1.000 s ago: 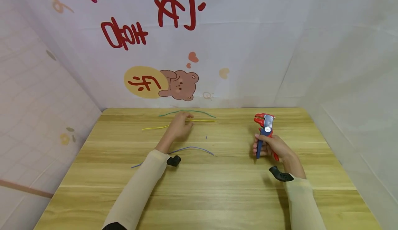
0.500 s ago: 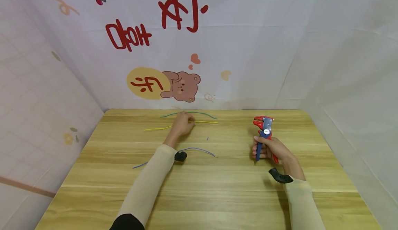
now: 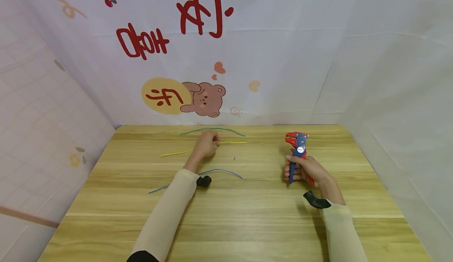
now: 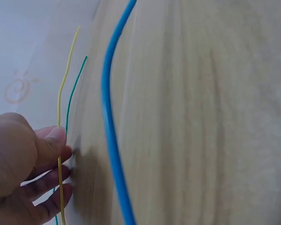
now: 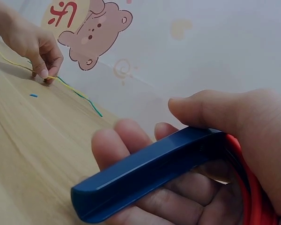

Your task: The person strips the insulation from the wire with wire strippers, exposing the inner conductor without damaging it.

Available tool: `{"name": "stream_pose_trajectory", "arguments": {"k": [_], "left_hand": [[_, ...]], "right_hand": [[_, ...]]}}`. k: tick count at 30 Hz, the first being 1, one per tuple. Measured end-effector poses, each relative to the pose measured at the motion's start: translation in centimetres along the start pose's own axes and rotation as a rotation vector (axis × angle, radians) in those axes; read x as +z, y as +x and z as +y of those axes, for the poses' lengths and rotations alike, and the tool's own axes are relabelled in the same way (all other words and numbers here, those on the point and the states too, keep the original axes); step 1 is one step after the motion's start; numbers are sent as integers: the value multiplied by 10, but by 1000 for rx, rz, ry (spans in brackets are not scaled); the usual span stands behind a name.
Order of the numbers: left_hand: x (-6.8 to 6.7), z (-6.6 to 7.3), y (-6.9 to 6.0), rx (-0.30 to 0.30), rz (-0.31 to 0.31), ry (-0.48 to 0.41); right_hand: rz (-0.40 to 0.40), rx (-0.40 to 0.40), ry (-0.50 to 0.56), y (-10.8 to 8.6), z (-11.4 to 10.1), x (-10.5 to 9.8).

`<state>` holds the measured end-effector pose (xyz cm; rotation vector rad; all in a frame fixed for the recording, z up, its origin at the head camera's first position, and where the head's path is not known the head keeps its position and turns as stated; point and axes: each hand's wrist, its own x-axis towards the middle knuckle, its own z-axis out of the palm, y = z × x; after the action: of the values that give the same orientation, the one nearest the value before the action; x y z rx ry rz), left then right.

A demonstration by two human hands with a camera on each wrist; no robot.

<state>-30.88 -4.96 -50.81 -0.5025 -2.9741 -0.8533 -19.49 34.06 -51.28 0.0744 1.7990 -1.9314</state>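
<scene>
In the head view my left hand (image 3: 206,144) pinches a yellow wire (image 3: 231,142) near its middle between thumb and fingertips. The left wrist view shows the yellow wire (image 4: 61,96) passing under the thumb, with a green wire (image 4: 74,89) just behind. That green wire (image 3: 226,128) lies along the table's back edge. My right hand (image 3: 313,170) grips a red and blue wire stripper (image 3: 301,142) by its handles, head pointing away from me. Seen from the right wrist, fingers wrap loosely around the blue handle (image 5: 145,171); the stripper's head is out of that view.
A blue wire (image 3: 226,170) lies nearer to me, partly under my left forearm. A tiny blue piece (image 3: 234,158) rests between it and the yellow wire. The wooden table (image 3: 247,222) ends at a printed white cloth backdrop (image 3: 283,57).
My left fingers have closed on the yellow wire, and its left end has shifted slightly towards me. The right hand keeps holding the wire stripper, with hardly any movement.
</scene>
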Motion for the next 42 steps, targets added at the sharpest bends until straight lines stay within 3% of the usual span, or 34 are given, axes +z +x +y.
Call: {"name": "stream_pose_trajectory", "arguments": {"k": [6,15,23,32,42], "left_hand": [[-5,0,-11,24,-42,-103],[-8,-4,-26,-1,21,-247],[-15,-1,-35,14,89,-275],[-23,5,-51,-25,142,-323],[-41,19,-62,-13,209,-369]], "right_hand": [[12,0,3,0,-2,2],[7,-12,-39,-1,-6,8],[5,-21,-61,-3,-12,15],[-22,-12,-78,-7,-16,26],[-42,-26,-91,-9,-28,39]]}}
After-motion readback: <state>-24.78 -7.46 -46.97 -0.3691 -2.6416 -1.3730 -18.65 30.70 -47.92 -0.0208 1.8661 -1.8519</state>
